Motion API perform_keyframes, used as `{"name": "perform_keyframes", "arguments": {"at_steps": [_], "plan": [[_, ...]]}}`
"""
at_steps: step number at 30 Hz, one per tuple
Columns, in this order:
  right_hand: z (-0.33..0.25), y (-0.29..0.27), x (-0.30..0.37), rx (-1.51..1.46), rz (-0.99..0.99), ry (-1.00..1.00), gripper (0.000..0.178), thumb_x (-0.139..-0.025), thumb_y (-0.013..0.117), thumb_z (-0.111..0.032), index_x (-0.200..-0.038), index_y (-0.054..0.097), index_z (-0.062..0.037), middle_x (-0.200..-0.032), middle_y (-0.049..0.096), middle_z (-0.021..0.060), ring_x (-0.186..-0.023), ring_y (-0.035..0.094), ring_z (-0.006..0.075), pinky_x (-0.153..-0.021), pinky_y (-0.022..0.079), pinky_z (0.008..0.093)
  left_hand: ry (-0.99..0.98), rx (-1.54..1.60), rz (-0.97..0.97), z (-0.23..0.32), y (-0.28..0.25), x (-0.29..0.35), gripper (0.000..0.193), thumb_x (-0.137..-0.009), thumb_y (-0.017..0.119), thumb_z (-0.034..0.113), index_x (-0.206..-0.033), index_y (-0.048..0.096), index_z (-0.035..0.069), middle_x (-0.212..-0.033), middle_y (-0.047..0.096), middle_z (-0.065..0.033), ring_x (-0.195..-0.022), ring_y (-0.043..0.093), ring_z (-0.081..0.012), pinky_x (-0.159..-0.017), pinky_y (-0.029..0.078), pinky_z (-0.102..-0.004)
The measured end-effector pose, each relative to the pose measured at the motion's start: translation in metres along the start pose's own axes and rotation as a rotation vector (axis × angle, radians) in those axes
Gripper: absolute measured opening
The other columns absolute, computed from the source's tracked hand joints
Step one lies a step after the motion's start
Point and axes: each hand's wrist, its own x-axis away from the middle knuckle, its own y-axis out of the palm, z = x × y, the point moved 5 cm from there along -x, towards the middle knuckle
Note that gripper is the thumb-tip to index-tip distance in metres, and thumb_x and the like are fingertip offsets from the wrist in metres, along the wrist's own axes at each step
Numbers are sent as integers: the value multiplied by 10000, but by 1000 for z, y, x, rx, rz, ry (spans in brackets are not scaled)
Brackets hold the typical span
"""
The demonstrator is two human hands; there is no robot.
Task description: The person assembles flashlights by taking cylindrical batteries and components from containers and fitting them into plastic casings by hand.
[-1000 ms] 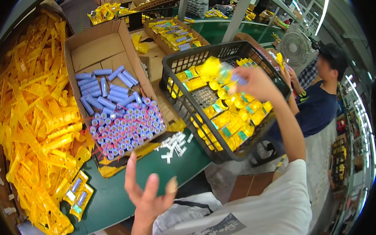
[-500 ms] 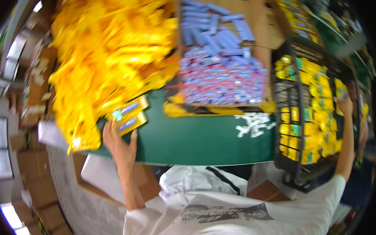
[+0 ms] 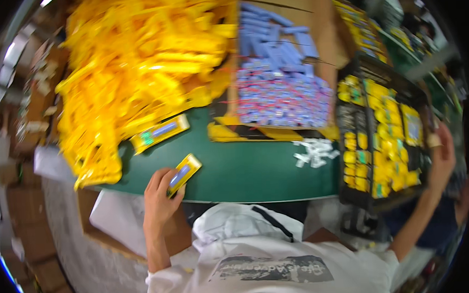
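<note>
Nearest, left hand (image 3: 160, 199) at the front edge of the green tabletop (image 3: 257, 172), fingers (image 3: 168, 183) curled and pinching one end of a small flat yellow blister pack with a blue insert (image 3: 183, 173), thumb beneath, pack lying partly on the table. Judged light, thin and fairly stiff, with a smooth plastic face likely to slip; best taken by the long edges or one end rather than the glossy front. Just beyond, a second, longer yellow pack with a blue-green insert (image 3: 160, 133) lying flat and apart from the hand. To the right, right hand (image 3: 440, 154) raised against the far rim of a black plastic lattice crate (image 3: 351, 156) filled with yellow packs; grip blurred, finger state not discernible. Crate judged bulky and heavier, better held by the rim. Farther back, a loose heap of yellow packaging (image 3: 135, 72) at left, and an open cardboard box of blue cylindrical items (image 3: 281, 80) at centre.
</note>
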Motion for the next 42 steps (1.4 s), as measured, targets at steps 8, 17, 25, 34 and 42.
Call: {"name": "perform_keyframes", "arguments": {"at_steps": [8, 17, 25, 34, 42], "plan": [[-189, 212, 190, 75, -799, -685, 633, -890, 805, -384, -1355, 640, 14, -1293, 682, 154, -1215, 661, 318, -1080, 526, 434, 599, 330, -313, 171, 49, -46, 588, -761, 868, 79, -1299, 632, 61, -1157, 726, -172, -990, 722, -383, -855, 600, -461], [-136, 134, 100, 270, -713, -437, 441, -805, 862, -324, -1138, 739, -62, -993, 761, 139, -919, 760, 336, -805, 618, 444, 1028, 150, 98, 291, 35, -69, 672, -812, 876, 137, -1408, 565, 127, -1498, 570, -246, -1294, 628, -455, -1110, 480, -570], [149, -12, -84, 691, -208, 195, 491, -736, 891, -394, -1031, 814, -9, -888, 787, 197, -810, 777, 339, -788, 611, 436, 377, 204, 112, 177, 100, -56, 456, -902, 815, 93, -1315, 644, 0, -1349, 641, -239, -1218, 625, -436, -1055, 499, -520], [362, -39, -107, 983, -159, 523, 569, -780, 876, -395, -1118, 764, 48, -1181, 749, 304, -1089, 741, 449, -939, 606, 507, -62, -229, 212, 10, 46, -15, 345, -1020, 683, 117, -1320, 633, -46, -1393, 604, -240, -1296, 582, -434, -1127, 449, -513], [433, -71, -120, 1145, -240, 307, 526, -819, 837, -413, -1120, 767, 13, -1160, 752, 305, -1093, 743, 440, -940, 592, 529, -148, -268, 74, -104, 4, -54, 894, -954, 809, 296, -1647, 342, -23, -1671, 376, -269, -1546, 333, -452, -1290, 256, -518]]}}
